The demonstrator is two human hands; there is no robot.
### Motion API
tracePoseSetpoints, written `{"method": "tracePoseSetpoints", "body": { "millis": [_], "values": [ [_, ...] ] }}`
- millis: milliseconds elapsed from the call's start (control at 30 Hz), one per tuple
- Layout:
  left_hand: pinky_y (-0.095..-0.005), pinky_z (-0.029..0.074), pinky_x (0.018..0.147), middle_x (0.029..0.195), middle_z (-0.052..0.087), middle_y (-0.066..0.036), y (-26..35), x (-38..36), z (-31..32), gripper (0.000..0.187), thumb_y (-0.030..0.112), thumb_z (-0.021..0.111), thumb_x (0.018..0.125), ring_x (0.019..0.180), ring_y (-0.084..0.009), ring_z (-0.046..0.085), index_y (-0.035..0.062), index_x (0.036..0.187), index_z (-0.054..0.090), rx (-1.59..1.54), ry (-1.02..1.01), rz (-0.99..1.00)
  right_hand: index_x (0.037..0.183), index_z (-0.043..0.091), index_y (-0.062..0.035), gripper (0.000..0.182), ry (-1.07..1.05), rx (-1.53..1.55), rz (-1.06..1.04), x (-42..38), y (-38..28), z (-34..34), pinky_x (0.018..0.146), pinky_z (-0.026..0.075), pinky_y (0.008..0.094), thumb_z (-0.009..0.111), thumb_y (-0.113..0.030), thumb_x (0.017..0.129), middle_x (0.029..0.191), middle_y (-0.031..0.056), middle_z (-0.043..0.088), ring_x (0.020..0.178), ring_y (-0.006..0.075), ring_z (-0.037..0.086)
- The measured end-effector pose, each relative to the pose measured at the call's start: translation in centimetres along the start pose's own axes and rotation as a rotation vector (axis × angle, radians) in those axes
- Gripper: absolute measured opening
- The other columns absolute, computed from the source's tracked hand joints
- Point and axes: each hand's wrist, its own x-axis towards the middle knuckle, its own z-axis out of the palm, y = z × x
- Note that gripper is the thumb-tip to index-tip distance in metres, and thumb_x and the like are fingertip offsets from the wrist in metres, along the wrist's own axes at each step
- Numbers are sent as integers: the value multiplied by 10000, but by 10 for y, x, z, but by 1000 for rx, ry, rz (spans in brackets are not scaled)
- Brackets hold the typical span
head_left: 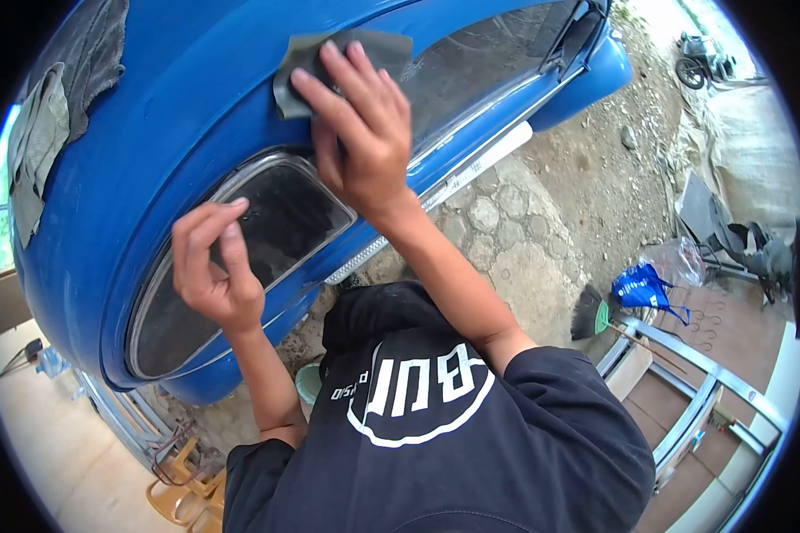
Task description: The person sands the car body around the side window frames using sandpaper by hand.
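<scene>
My right hand (364,133) lies with its fingers on a dark grey-green sheet of sandpaper (391,51), pressed on the blue car body (213,98) just above the windows. Part of the sheet is hidden beneath those fingers. Lower down on the left, my left hand (218,266) hovers in front of the dark rear side window (298,213). Its fingers are bent and the thumb stands apart from them, with nothing held.
Grey cloths (80,80) are draped over the car at the upper left. A blue bag (642,289), a broom head (589,313) and a metal frame (698,391) lie to the right. Yellow plastic chairs (187,489) are at the lower left; a motorcycle (698,62) stands far off.
</scene>
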Motion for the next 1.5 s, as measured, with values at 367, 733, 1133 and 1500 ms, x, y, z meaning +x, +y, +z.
{"method": "tracePoseSetpoints", "body": {
  "millis": [367, 733, 1133, 1500],
  "values": [
    [-306, 496, 698, 946, 614, -88, -48, 10, -8, 141, 74, 633, 854, 897, -191, 569, 35, 913, 755, 731, 315, 415, 1395, 632, -242, 524, -182, 7, 121, -31, 12, -12, 1170, 283, 537, 673, -391, 895, 1520, 110, 512, 1429, 329, 442],
    [-310, 401, 810, 917, 575, -32, -64, 7, 1, 91, 192, 652, 887, 922, -181, 492, 163, 865, 735, 691, 396, 506, 1092, 735, -42, 189, 81, -163, -157, 4, 31, -42, 1090, 424, 443, 714, -146, 936, 1143, 93, 757, 1086, 289, 719],
    [-308, 416, 833, 775, 627, 52, -65, 5, -1, 250, 55, 587, 696, 925, -193, 486, 210, 703, 783, 630, 351, 516, 1329, 653, -17, 562, -69, -76, 14, -5, 12, -3, 1096, 418, 423, 554, 45, 780, 1423, 230, 554, 1315, 350, 520],
    [-312, 414, 823, 736, 594, 47, -61, 7, 2, 247, 118, 584, 811, 899, -197, 461, 241, 708, 771, 648, 344, 481, 1390, 635, -176, 613, -134, 42, 131, -66, 8, 4, 1193, 233, 537, 615, -117, 781, 1530, 143, 491, 1460, 368, 385]
  ]
}}
